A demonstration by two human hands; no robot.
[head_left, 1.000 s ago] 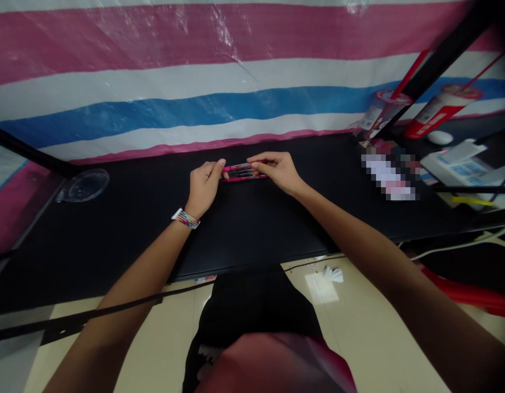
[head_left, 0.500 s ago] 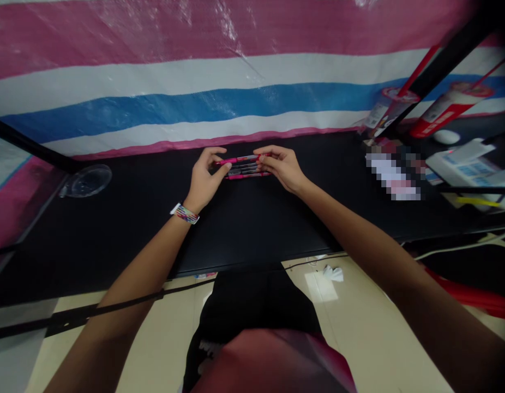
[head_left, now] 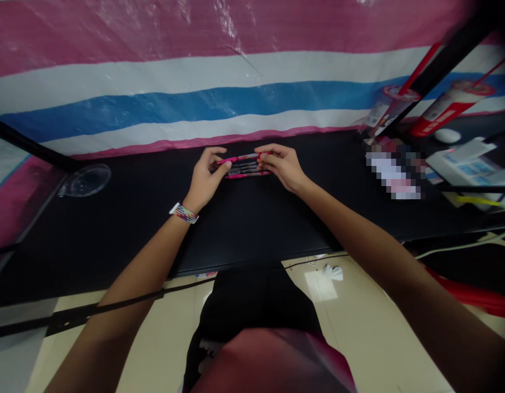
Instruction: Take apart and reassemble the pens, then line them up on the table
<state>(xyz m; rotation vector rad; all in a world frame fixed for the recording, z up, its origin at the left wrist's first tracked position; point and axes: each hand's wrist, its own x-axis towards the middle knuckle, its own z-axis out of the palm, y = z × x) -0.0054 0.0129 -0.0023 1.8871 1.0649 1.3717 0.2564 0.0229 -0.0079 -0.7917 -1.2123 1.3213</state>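
Note:
Several slim pens [head_left: 244, 168], pink or red and dark, lie side by side near the back of the black table [head_left: 252, 218]. My left hand [head_left: 206, 177] has its thumb and fingers closed on the left end of the top pink pen [head_left: 238, 159]. On the right end of that same pen, my right hand [head_left: 282, 165] pinches with thumb and fingertips. The other pens sit just below it, their right ends partly behind my right fingers. A colourful band circles my left wrist.
A clear plastic lid [head_left: 88, 180] lies at the left. At the right stand two cups with red straws [head_left: 394, 103] [head_left: 451, 109], beside a white mouse [head_left: 447, 136] and a white box [head_left: 471, 166]. A striped sheet [head_left: 236, 103] hangs behind the table.

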